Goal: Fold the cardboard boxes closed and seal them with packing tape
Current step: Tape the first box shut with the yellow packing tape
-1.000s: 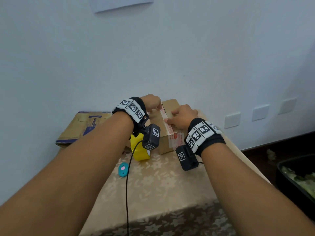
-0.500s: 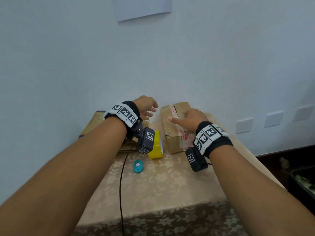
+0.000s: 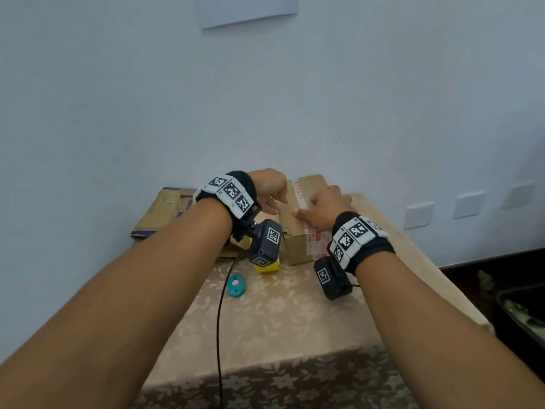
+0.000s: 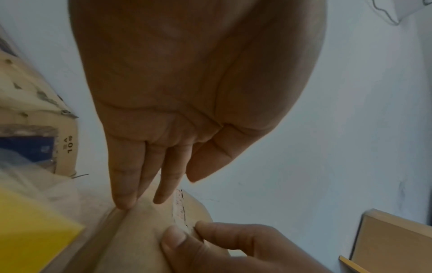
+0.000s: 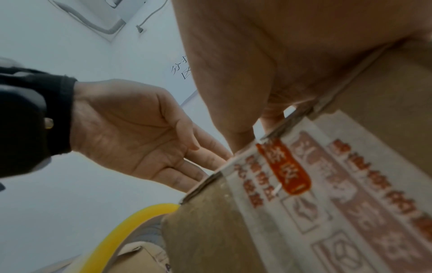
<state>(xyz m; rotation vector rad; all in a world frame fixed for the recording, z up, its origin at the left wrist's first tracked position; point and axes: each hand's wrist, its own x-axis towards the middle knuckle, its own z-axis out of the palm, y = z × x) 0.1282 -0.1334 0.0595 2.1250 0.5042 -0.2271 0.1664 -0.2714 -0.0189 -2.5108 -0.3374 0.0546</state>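
A small brown cardboard box stands closed at the back of the table, with a strip of red-printed tape along its top and down its front. My left hand has straight fingers, and their tips touch the box's top left edge. My right hand lies on the box top; in the left wrist view its thumb and forefinger pinch the printed tape. A yellow tape roll stands left of the box, partly hidden by my left wrist camera.
A flattened cardboard box lies at the back left against the wall. A small teal object and a black cable lie on the beige floral tablecloth. A dark bin stands on the floor to the right.
Half a second ago both hands hovered off the box. Now the left fingertips are back on its left edge and the right hand is on its top.
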